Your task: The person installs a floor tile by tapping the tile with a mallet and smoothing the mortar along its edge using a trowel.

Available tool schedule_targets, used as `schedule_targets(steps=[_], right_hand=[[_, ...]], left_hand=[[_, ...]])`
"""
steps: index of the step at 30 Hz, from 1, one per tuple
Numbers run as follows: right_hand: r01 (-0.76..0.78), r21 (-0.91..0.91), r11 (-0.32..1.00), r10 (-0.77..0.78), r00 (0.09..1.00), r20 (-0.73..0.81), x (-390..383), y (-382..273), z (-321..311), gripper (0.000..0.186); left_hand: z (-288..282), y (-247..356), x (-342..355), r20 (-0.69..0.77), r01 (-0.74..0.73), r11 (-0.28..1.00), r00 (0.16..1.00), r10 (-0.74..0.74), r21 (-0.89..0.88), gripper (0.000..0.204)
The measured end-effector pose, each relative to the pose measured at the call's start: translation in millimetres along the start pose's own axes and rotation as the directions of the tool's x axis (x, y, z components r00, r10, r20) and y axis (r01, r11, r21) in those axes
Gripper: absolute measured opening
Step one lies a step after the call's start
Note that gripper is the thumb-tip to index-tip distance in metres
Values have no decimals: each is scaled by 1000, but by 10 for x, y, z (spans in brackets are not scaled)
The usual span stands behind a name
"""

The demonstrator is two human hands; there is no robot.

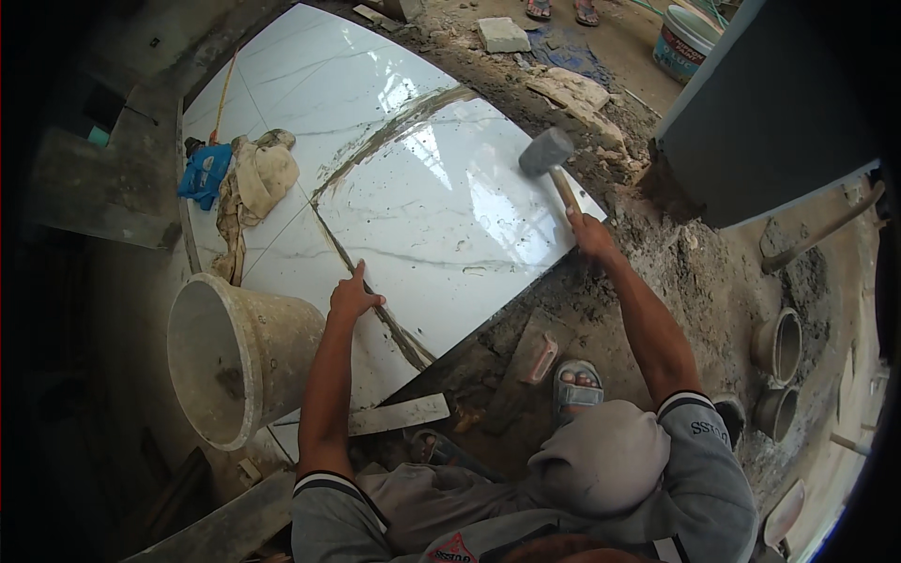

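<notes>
Mallet point(546, 153) out on the right, grey head over the right corner of this big white tile point(441, 202), and the right hand point(589, 233) has it! Fingers wrapped round the wooden handle, pressed closed, head pointing far and to the left; the grip sits low on the handle, probably to leave the head free to swing. Is the head touching the tile? Can't tell from up here.

Over to the left hand point(355, 293): no tool in it, forefinger stretched far along the dirty seam point(336, 246), thumb spread out to the right, the other fingers hard to make out. Fingertip right at the tile's left edge, perhaps so the edge can be felt, though whether it presses or just hovers isn't clear.

So the tile lies between the two hands, left fingers at its left edge, right fingers just by its right corner. A bucket point(286, 324) lies tipped just left of the left forearm, open end facing left, with a crumpled cloth point(263, 178) farther off beside a blue bundle point(204, 176), both seemingly parked on the neighbouring tiles, away from the mallet.
</notes>
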State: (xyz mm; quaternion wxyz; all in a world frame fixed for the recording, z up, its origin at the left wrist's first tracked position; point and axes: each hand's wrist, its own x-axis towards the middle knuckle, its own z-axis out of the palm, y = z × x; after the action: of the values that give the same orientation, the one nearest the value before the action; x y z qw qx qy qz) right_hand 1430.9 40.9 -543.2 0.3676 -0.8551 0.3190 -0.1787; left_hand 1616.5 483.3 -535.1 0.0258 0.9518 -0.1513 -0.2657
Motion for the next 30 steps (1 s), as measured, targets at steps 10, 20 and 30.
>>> schedule_targets(steps=[10,20,30], right_hand=[[-335,174,926,286,923,258,-185,-547,-214,58],[-305,142,942,281,944,171,-460,-250,-511,54],[-229,229,946,204,970,129,-811,-21,-574,57]], left_hand=[[51,-295,-48,28,20,1000,999,-20,10,111],[35,-176,-116,37,5,999,999,-7,34,112],[106,-171,-139,46,9,1000,999,-9,11,114]])
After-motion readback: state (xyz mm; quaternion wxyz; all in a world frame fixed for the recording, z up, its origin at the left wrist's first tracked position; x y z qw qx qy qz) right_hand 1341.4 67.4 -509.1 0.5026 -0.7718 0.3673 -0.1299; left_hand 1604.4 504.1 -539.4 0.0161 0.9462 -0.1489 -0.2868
